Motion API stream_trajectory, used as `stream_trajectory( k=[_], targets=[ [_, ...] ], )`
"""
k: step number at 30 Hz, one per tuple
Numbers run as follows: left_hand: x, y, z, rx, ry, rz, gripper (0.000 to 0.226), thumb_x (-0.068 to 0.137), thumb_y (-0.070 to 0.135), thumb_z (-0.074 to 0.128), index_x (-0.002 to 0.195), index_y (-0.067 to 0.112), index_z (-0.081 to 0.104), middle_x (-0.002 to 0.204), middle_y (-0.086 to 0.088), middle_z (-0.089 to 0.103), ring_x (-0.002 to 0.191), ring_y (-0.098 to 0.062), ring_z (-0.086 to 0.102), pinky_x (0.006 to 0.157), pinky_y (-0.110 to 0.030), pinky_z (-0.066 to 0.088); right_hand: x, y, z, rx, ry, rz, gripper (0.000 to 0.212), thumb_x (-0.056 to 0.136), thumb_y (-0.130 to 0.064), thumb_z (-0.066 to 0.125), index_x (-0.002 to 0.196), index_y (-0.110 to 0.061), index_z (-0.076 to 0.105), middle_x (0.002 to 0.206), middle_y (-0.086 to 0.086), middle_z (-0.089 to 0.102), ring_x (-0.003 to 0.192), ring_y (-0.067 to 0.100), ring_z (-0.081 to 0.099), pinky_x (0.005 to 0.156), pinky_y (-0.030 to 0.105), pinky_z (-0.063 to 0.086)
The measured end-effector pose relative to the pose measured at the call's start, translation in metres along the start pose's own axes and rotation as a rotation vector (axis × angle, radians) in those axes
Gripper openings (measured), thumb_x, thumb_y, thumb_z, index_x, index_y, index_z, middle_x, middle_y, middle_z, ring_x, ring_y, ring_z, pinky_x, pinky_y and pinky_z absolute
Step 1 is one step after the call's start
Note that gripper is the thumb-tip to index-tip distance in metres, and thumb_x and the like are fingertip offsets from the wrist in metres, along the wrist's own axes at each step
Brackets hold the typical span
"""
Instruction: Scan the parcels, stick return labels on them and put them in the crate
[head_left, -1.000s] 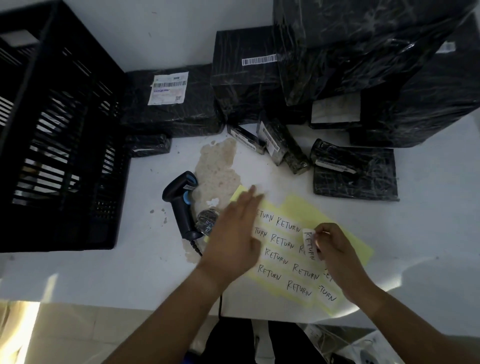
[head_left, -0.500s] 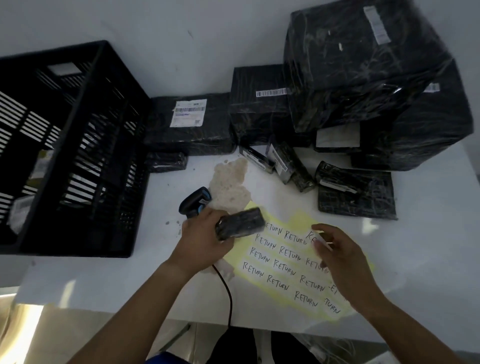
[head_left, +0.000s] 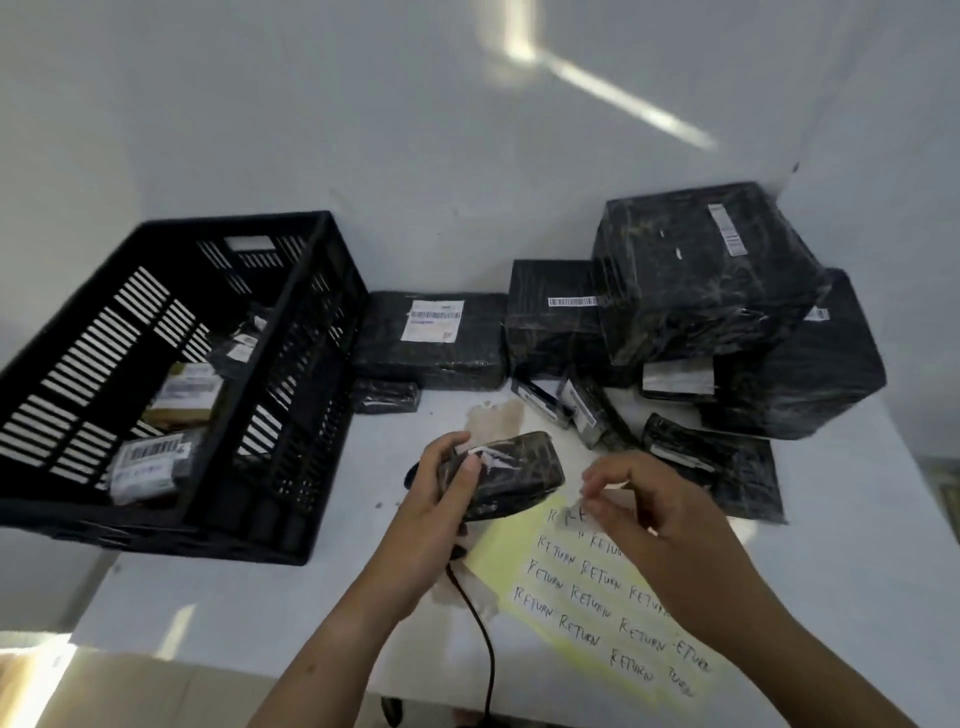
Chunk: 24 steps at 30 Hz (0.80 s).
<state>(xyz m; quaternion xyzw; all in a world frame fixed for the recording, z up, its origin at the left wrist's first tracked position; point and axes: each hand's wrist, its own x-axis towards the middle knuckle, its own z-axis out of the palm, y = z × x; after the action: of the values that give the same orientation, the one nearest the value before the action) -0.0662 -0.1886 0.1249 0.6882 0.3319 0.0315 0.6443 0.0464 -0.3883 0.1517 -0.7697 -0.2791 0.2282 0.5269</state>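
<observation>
- The left hand (head_left: 441, 493) has lifted a small black-wrapped parcel (head_left: 506, 470) off the table (head_left: 857, 545). It grips one end above the near middle, thumb on top; a second ago it lay flat on the sheet (head_left: 597, 597).
- The right hand (head_left: 665, 525) peeled off a return label a second ago and has closed in on the parcel. Its fingertips pinch together, apparently on that label, which is too blurred to pick out.
- Sticking looks imminent; the drop into the crate (head_left: 311, 415) would follow.
- The crate sits at the table's left edge with several labelled packets (head_left: 176, 395) already inside.
- The scanner (head_left: 413, 473) lies mostly hidden under the left hand, and its cable (head_left: 483, 629) trails over the near edge.
- More wrapped boxes (head_left: 701, 275) are piled in the back right corner.
- The crate's tall near wall stands between the parcel and the inside.
</observation>
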Motion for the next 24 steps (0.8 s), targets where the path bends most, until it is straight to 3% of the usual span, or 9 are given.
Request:
stream_trajectory(
  k=[3,5,7,13,16,19,24],
  targets=[
    [0.000,0.008,-0.001,-0.040,-0.029,0.032,0.028,0.094,0.056,0.051,0.118,0.043,0.053,0.124,0.004,0.065,0.096,-0.013,0.072,0.090,-0.044,0.059,0.006,-0.022,0.008,-0.075,-0.006,-0.114,0.020,0.093,-0.015,0.066,0.086,-0.034,0.066,0.103,-0.015,0.062,0.078,0.009,0.058,0.062,0.013,0.042],
    [0.001,0.012,-0.003,-0.098,-0.031,0.018,0.013,0.102,0.039,0.051,0.109,0.030,0.056,0.115,0.000,0.068,0.092,-0.012,0.072,0.081,-0.038,0.059,0.010,-0.030,0.014,-0.092,-0.016,-0.129,0.017,0.094,-0.019,0.065,0.088,-0.035,0.067,0.093,-0.017,0.064,0.075,0.005,0.058,0.062,0.011,0.041],
    [0.001,0.014,-0.005,-0.148,-0.038,0.011,0.013,0.105,0.031,0.048,0.104,0.021,0.055,0.102,0.001,0.069,0.087,-0.011,0.070,0.075,-0.034,0.056,0.015,-0.035,0.019,-0.048,0.010,-0.111,0.014,0.094,-0.019,0.067,0.090,-0.033,0.069,0.081,-0.023,0.064,0.071,-0.001,0.059,0.059,0.009,0.040],
    [0.002,0.012,-0.011,-0.133,-0.091,0.067,0.038,0.088,0.057,0.046,0.101,0.022,0.056,0.096,0.001,0.073,0.089,-0.019,0.070,0.080,-0.039,0.056,0.028,-0.040,0.033,-0.015,-0.012,-0.075,0.027,0.091,-0.018,0.072,0.105,-0.040,0.065,0.091,-0.013,0.071,0.067,0.007,0.062,0.061,0.017,0.048],
    [0.002,0.012,-0.013,-0.114,-0.103,0.081,0.039,0.086,0.060,0.049,0.102,0.025,0.056,0.098,0.001,0.072,0.091,-0.018,0.070,0.078,-0.035,0.058,0.031,-0.043,0.039,-0.048,-0.013,-0.083,0.033,0.090,-0.019,0.073,0.112,-0.042,0.062,0.091,-0.015,0.071,0.068,0.005,0.064,0.064,0.015,0.048],
    [0.002,0.012,-0.016,-0.086,-0.106,0.081,0.041,0.083,0.067,0.054,0.101,0.031,0.057,0.103,-0.003,0.070,0.093,-0.021,0.071,0.081,-0.040,0.058,0.035,-0.045,0.041,-0.079,0.017,-0.115,0.034,0.091,-0.019,0.072,0.116,-0.038,0.062,0.092,-0.014,0.071,0.076,0.003,0.066,0.066,0.012,0.047],
    [-0.001,0.015,-0.017,-0.126,-0.111,0.108,0.051,0.084,0.066,0.053,0.107,0.020,0.056,0.102,-0.006,0.068,0.090,-0.015,0.069,0.075,-0.028,0.056,0.038,-0.044,0.043,-0.134,0.024,-0.150,0.034,0.091,-0.018,0.073,0.118,-0.035,0.063,0.091,-0.014,0.072,0.075,-0.001,0.065,0.064,0.008,0.045]
  ],
)
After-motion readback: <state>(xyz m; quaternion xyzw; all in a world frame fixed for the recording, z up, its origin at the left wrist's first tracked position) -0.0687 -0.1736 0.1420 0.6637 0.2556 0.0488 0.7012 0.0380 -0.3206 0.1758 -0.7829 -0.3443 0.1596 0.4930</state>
